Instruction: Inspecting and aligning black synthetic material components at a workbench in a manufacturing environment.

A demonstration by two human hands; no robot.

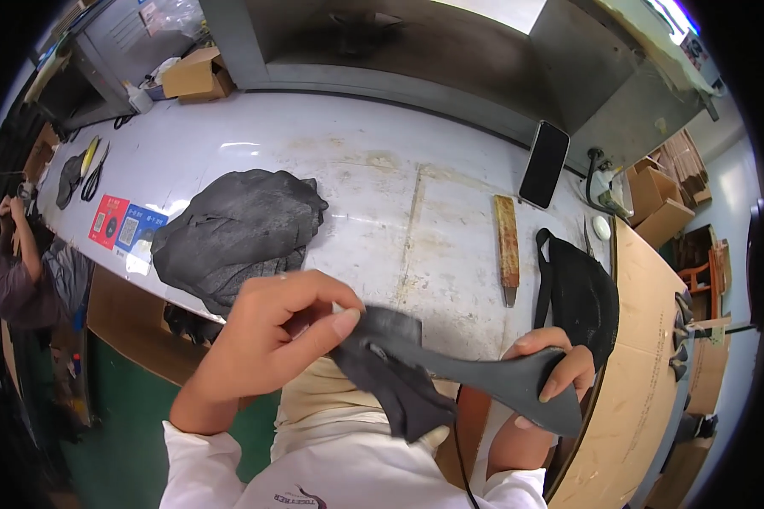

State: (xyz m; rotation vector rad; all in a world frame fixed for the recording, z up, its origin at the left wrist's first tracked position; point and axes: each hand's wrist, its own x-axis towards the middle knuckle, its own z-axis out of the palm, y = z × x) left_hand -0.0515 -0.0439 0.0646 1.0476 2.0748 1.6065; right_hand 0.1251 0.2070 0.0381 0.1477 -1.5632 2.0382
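Observation:
My right hand (pixel 560 373) grips the broad end of a dark grey shoe sole (pixel 484 373), fingers over it and thumb below. The sole narrows toward the left and is held above the table's front edge. A thin black flexible piece (pixel 403 394) hangs from its narrow end, slightly blurred. My left hand (pixel 293 327) pinches this black piece between thumb and fingers near that end. How the piece joins the sole, I cannot tell. Just beyond my left hand lies a heap of dark grey sheet material (pixel 242 229).
On the white table (pixel 356 195) are a tool with a worn handle (pixel 507 242), a phone (pixel 544 165), a black strapped item (pixel 581 293) and, far left, scissors (pixel 95 178). A metal housing (pixel 399 59) borders the back. Another person (pixel 30 263) is at the left.

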